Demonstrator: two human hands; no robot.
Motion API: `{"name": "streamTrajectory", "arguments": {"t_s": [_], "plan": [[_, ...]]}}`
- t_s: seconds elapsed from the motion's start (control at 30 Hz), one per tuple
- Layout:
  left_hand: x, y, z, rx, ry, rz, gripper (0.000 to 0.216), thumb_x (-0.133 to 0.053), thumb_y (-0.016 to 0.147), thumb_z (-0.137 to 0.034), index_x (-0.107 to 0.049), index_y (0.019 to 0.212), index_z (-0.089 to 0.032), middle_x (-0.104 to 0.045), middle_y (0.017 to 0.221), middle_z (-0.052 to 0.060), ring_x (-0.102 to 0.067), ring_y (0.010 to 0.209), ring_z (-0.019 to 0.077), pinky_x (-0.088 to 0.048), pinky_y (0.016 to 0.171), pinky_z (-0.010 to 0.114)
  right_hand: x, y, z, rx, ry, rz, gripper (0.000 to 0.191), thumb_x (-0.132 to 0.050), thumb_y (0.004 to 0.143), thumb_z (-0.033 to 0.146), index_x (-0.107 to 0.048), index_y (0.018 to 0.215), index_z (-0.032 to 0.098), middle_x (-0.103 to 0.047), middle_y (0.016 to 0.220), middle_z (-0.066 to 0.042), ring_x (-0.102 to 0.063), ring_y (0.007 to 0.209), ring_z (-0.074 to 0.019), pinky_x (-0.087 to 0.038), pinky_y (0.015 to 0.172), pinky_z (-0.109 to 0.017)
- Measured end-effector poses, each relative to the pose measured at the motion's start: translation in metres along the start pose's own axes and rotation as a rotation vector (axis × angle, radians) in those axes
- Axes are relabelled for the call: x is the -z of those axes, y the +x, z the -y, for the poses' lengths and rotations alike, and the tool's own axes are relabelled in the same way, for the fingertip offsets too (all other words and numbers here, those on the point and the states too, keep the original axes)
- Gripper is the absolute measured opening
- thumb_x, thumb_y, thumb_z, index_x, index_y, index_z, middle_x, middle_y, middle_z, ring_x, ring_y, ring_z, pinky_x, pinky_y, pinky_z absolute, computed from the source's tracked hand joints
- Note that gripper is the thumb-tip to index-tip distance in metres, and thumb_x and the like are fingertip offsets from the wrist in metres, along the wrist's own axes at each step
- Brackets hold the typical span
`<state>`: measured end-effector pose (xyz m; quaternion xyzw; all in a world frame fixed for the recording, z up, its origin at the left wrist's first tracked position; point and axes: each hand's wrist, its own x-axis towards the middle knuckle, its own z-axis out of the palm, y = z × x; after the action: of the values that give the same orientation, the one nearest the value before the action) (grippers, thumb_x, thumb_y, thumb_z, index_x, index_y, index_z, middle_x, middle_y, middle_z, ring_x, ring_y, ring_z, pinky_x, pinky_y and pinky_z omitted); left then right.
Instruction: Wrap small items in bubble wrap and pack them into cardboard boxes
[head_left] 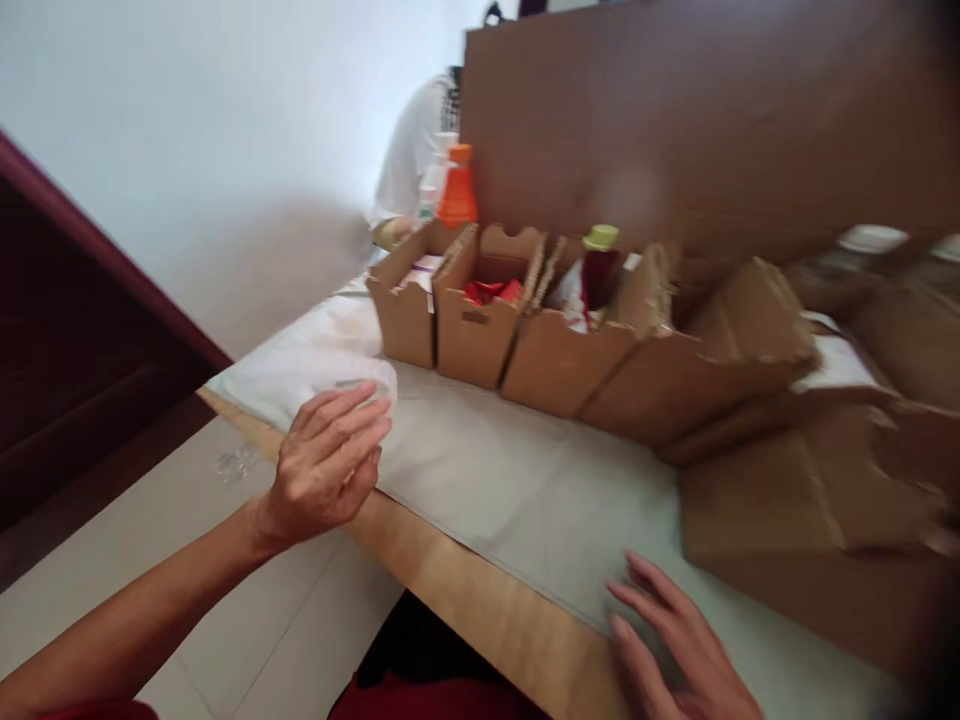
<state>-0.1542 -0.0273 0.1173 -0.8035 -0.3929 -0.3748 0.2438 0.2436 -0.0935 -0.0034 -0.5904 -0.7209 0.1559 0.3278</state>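
Note:
My left hand (330, 465) is over the front edge of the table, its fingers stretched out side by side and its thumb tucked below. Just beyond its fingertips lies a translucent, whitish plastic-looking item (386, 380); whether the fingers touch it I cannot make out. My right hand (675, 640) hovers low at the table's near edge, fingers apart, holding nothing. Between and beyond both hands spreads the pale table cover (517, 480).
Cardboard bins stand in a row, among them one with red packets (491, 292) and one with a yellow-green-capped bottle (600, 265). An orange bottle (457, 190) rises behind. Across the table sits a person in a white shirt (412, 150), beside a brown panel (675, 120).

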Motion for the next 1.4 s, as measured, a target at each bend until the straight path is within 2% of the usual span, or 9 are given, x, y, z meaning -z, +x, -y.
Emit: {"name": "streamTrajectory", "arguments": {"t_s": [0.17, 0.33, 0.47, 0.63, 0.73, 0.9, 1.03, 1.2, 1.4], "plan": [[-0.043, 0.019, -0.071, -0.247, -0.354, 0.108, 0.035, -0.059, 0.084, -0.005, -0.068, 0.114, -0.02, -0.08, 0.11, 0.008, -0.067, 0.127, 0.0287, -0.054, 0.105, 0.047, 0.02, 0.011, 0.044, -0.207, 0.384, 0.088, 0.029, -0.057, 0.097, 0.043, -0.073, 0.114, 0.027, -0.064, 0.14, -0.01, -0.072, 0.104, -0.0217, -0.062, 0.086, -0.034], [-0.088, 0.021, -0.131, -0.611, -0.639, 0.337, 0.017, -0.056, 0.092, -0.011, -0.073, 0.091, -0.014, -0.079, 0.109, 0.011, -0.063, 0.131, 0.0282, -0.049, 0.112, 0.044, 0.038, -0.006, 0.025, -0.341, 0.557, -0.004, 0.031, -0.062, 0.095, 0.049, -0.072, 0.113, 0.025, -0.064, 0.139, -0.012, -0.068, 0.118, -0.0248, -0.057, 0.1, -0.039], [-0.093, 0.014, -0.155, -0.729, -0.644, 0.537, 0.02, -0.056, 0.096, -0.017, -0.075, 0.09, -0.012, -0.076, 0.117, 0.014, -0.062, 0.127, 0.0328, -0.05, 0.107, 0.047, 0.055, -0.03, 0.003, -0.424, 0.514, -0.13, 0.032, -0.065, 0.092, 0.052, -0.072, 0.111, 0.026, -0.066, 0.136, -0.011, -0.067, 0.12, -0.0268, -0.058, 0.099, -0.04], [-0.084, 0.007, -0.158, -0.717, -0.635, 0.622, 0.022, -0.052, 0.1, -0.014, -0.074, 0.1, -0.011, -0.074, 0.121, 0.015, -0.064, 0.12, 0.0305, -0.049, 0.101, 0.045, 0.063, -0.026, -0.006, -0.44, 0.403, -0.195, 0.043, -0.068, 0.09, 0.053, -0.066, 0.124, 0.027, -0.066, 0.135, -0.012, -0.068, 0.113, -0.0264, -0.059, 0.09, -0.038], [-0.082, 0.001, -0.153, -0.667, -0.645, 0.62, 0.021, -0.051, 0.099, -0.01, -0.072, 0.103, -0.011, -0.074, 0.123, 0.014, -0.064, 0.12, 0.03, -0.046, 0.106, 0.046, 0.057, -0.01, -0.009, -0.482, 0.394, -0.194, 0.059, -0.072, 0.086, 0.051, -0.057, 0.136, 0.023, -0.073, 0.121, -0.013, -0.072, 0.098, -0.0243, -0.059, 0.083, -0.038], [-0.081, -0.003, -0.138, -0.576, -0.669, 0.557, 0.023, -0.049, 0.097, -0.004, -0.07, 0.107, -0.01, -0.076, 0.119, 0.013, -0.066, 0.121, 0.0309, -0.048, 0.105, 0.049, 0.051, -0.009, -0.004, -0.429, 0.368, -0.201, 0.04, -0.065, 0.092, 0.041, -0.063, 0.128, 0.023, -0.075, 0.089, -0.004, -0.072, 0.084, -0.0199, -0.057, 0.081, -0.035], [-0.083, -0.001, -0.135, -0.464, -0.758, 0.609, 0.027, -0.051, 0.086, 0.001, -0.07, 0.102, -0.012, -0.076, 0.122, 0.012, -0.063, 0.126, 0.0333, -0.049, 0.107, 0.052, 0.061, -0.039, -0.006, -0.442, 0.142, -0.297, 0.044, -0.066, 0.091, 0.042, -0.063, 0.132, 0.025, -0.075, 0.095, -0.005, -0.071, 0.085, -0.0209, -0.058, 0.078, -0.035], [-0.088, -0.002, -0.145, -0.238, -0.96, 0.607, 0.027, -0.057, 0.08, -0.001, -0.069, 0.1, -0.016, -0.075, 0.119, 0.012, -0.064, 0.121, 0.031, -0.052, 0.104, 0.053, 0.081, -0.062, -0.022, -0.417, -0.077, -0.409, 0.039, -0.063, 0.094, 0.037, -0.062, 0.131, 0.023, -0.072, 0.122, -0.011, -0.07, 0.105, -0.0261, -0.058, 0.088, -0.043], [-0.1, 0.017, -0.162, 0.161, -1.032, 0.548, 0.028, -0.053, 0.09, -0.003, -0.069, 0.108, -0.019, -0.074, 0.111, 0.009, -0.07, 0.1, 0.0196, -0.059, 0.085, 0.036, 0.055, -0.027, 0.01, -0.01, -0.159, -0.278, 0.024, -0.057, 0.098, 0.02, -0.064, 0.121, 0.023, -0.067, 0.13, -0.013, -0.065, 0.118, -0.0273, -0.054, 0.098, -0.047]]}}
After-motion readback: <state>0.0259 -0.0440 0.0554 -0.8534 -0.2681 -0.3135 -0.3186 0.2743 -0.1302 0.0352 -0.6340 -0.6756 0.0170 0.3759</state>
